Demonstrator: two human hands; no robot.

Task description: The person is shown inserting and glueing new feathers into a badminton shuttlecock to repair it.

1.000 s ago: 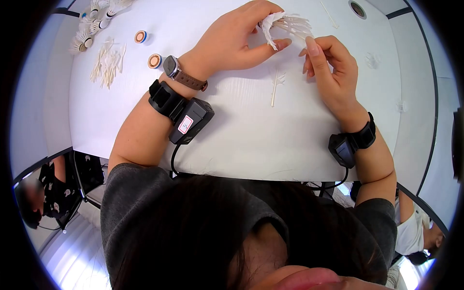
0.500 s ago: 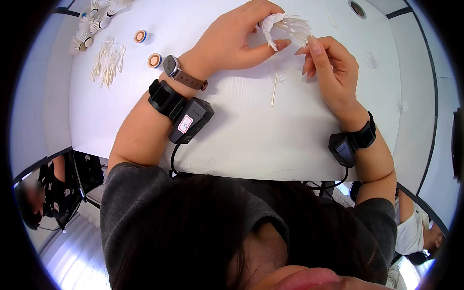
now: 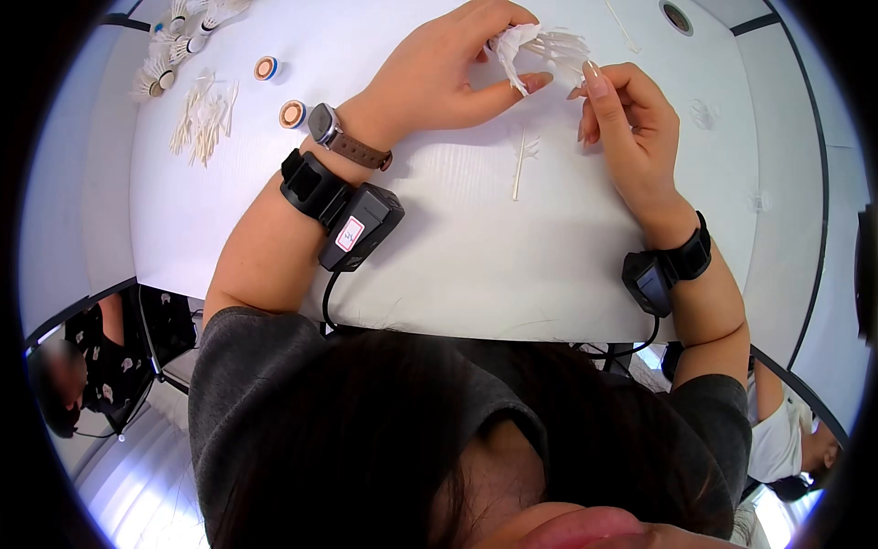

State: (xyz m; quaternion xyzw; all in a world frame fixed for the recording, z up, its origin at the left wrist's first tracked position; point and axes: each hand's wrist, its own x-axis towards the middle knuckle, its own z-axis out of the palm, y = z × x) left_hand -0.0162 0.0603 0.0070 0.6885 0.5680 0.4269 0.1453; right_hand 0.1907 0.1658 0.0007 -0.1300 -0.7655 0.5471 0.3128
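Note:
My left hand [image 3: 457, 78] is closed around a white feather shuttlecock [image 3: 549, 48], its ragged feather vanes near the palm and its thin shafts fanning to the right. The hand hides part of it. Just right of the shaft ends, my right hand [image 3: 631, 123] has thumb and index finger pinched together. What sits in that pinch is too small to make out. Below, between both hands, a single feather shaft [image 3: 519, 169] with wisps of vane lies on the white table [image 3: 485, 256].
Two round cork pieces with blue rims, one upper [image 3: 265, 68] and one lower [image 3: 293, 114], stand at left. Beside them is a pile of bare shafts [image 3: 203, 119]. Several shuttlecocks [image 3: 174, 46] lie in the far left corner. Feather scraps [image 3: 704, 113] lie at right, near a table grommet [image 3: 677, 17].
My right hand has shifted slightly up and right, its fingertips a little farther from the left thumb. The left hand and the shuttlecock have barely moved.

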